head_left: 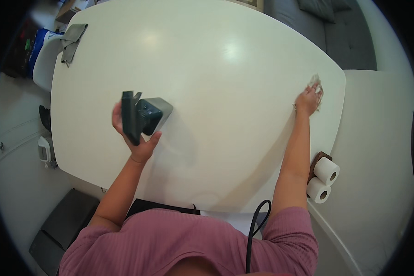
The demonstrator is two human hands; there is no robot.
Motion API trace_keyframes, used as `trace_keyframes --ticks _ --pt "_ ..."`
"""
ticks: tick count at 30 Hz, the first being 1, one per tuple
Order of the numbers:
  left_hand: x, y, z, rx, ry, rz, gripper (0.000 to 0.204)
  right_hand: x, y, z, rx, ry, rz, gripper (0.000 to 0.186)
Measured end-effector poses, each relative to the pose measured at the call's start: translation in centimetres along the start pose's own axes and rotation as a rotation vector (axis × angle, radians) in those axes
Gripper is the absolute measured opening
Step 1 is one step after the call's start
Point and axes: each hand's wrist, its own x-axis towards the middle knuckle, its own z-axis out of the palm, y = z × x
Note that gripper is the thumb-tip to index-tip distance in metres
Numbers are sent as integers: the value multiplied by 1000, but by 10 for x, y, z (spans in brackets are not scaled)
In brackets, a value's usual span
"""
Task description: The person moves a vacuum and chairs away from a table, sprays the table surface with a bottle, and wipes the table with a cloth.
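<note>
A spray bottle (165,109) with a dark trigger head and a pale body is over the left half of the white table (216,152). My left hand (142,146) is closed round it, fingers on its left side and thumb toward its near side; the head hides part of the grip. Far out to the right, near the table's edge, my right hand (307,100) presses a crumpled whitish wipe (315,80) onto the tabletop. Some of the wipe shows beyond and beside the fingers.
A grey cloth (72,40) hangs over the far left table edge, beside a white chair (46,64). Two toilet paper rolls (326,171) sit in a brown holder at the right edge. A grey sofa (349,41) stands at the far right. A black cable (249,244) loops before my body.
</note>
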Motion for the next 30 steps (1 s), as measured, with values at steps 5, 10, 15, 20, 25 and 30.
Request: trace_keyframes --ticks 5,10,15,20,25,30 --pt "71 57 4 -169 -256 161 94 -15 6 0 -40 -19 112 53" --pt "88 73 -1 68 -426 -130 43 -30 -4 -7 -14 -47 92 54" --pt "82 81 -9 79 -756 -144 35 -36 7 -5 -44 -22 67 54" --pt "66 96 36 -165 -897 -612 36 -35 8 -2 -21 32 50 53" --pt "61 91 35 -94 -658 -703 35 -35 2 -6 -30 43 57 53" --pt "34 73 -62 -95 -224 -638 30 -36 3 -5 -67 -14 90 53"
